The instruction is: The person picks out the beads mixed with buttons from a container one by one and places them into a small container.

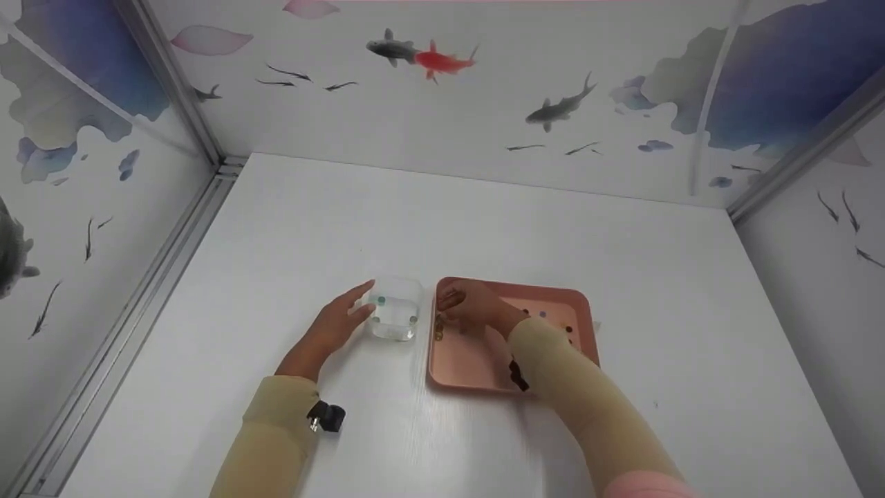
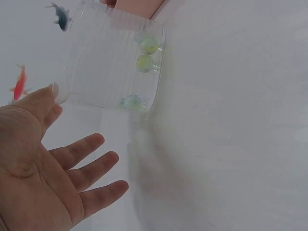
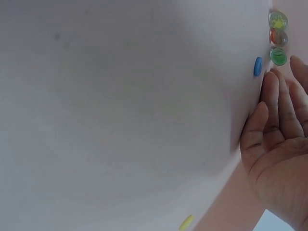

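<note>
My left hand (image 1: pixel 339 321) is at the left side of a clear plastic container (image 1: pixel 397 332), thumb and forefinger touching it near the rim. In the left wrist view the other fingers are spread and hold nothing. Several glass marbles (image 2: pixel 145 63) lie at the container's bottom. My right hand (image 1: pixel 473 304) reaches into a pink tray (image 1: pixel 470 366), over its left part. In the right wrist view its fingers are extended close to a green marble (image 3: pixel 278 57), with a gap between thumb and fingers. An orange-streaked marble (image 3: pixel 278 37) and a yellow-and-green marble (image 3: pixel 278 20) line the tray wall.
Small coloured discs lie in the tray, among them a blue disc (image 3: pixel 258 66) and a yellow disc (image 3: pixel 186 222). The white table (image 1: pixel 332 221) is bounded by printed panels with fish at the back and sides. Black wrist cameras are strapped to both forearms.
</note>
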